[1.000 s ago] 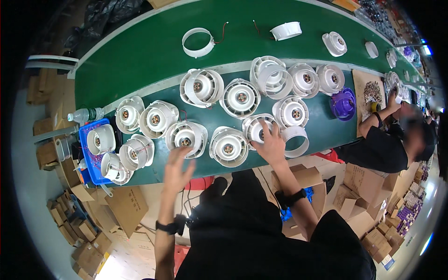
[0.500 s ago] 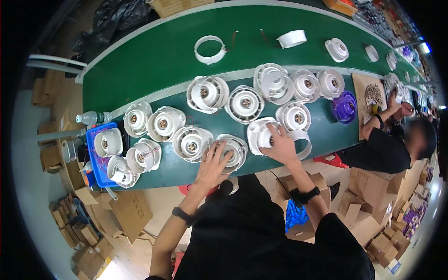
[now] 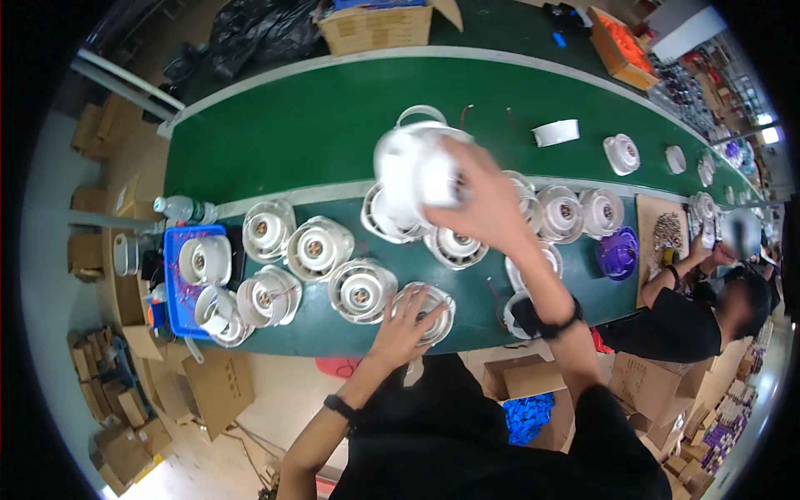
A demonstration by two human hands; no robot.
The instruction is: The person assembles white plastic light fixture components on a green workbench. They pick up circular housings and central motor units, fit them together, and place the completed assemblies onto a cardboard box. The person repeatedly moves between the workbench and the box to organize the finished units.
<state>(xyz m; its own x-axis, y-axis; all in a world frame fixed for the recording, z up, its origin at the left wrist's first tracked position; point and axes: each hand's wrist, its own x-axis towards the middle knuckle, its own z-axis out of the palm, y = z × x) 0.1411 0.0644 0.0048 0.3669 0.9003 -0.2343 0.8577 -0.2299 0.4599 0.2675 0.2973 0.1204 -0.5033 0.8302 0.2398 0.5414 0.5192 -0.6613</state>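
Black short-sleeved top (image 3: 467, 454), at six o'clock. Slim black wristband (image 3: 340, 406) at seven; broader black strap (image 3: 529, 320) at four.

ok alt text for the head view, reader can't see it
A person's right hand holds a white fan housing above a green workbench; the left hand rests on another housing. More housings sit nearby, a blue tray at left, a co-worker at right.
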